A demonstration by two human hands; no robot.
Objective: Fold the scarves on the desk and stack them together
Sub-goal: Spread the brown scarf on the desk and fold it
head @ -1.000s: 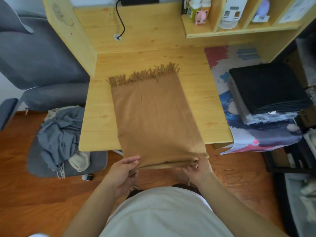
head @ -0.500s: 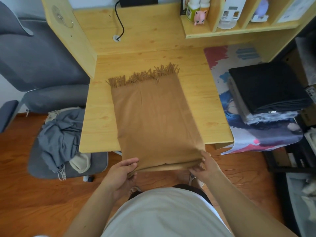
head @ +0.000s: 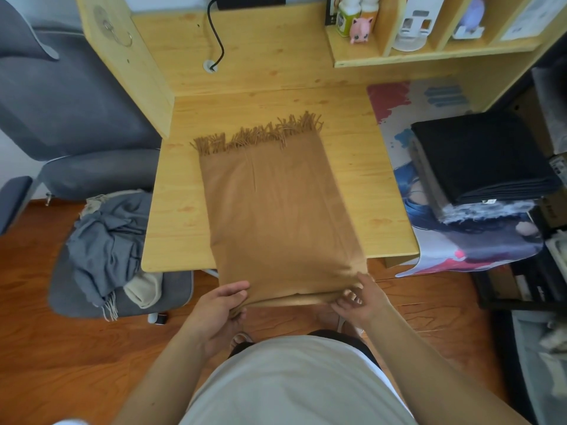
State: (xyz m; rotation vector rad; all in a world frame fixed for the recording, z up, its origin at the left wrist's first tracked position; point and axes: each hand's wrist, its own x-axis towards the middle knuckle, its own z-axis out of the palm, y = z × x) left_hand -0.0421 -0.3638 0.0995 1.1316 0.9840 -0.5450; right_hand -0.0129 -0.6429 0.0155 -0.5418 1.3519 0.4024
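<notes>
1. We hold the tan scarf (head: 276, 216) by its near folded edge, which overhangs the desk (head: 362, 167) at 6 o'clock. The left hand (head: 219, 308) pinches the left corner, thumb on top and fingers curled under. The right hand (head: 357, 299) is clamped on the right corner with curled fingers. Gripping both corners lets us keep the layers lined up, we judge.

2. The near edge hangs free of the desk so our fingers can get under it; the rest lies flat. We judge the next move is to carry this edge toward 12 o'clock for another fold.

3. The scarf runs from 6 to 12 o'clock down the middle of the desk. Its fringe (head: 260, 134) ends at 12 o'clock, well short of the back panel. The far end is left flat, probably as the target to fold onto.

4. At 9 o'clock, off the desk, a chair (head: 73, 296) carries a heap of grey scarves (head: 104, 237) and a cream one (head: 144, 288), unfolded. We read these as waiting their turn.

5. At 3 o'clock, a stack (head: 478, 167) of folded dark and grey cloth sits on a printed mat (head: 395, 115). We take this as the place for finished scarves.

6. Risk: the layers may slip if one corner leads the other.
</notes>
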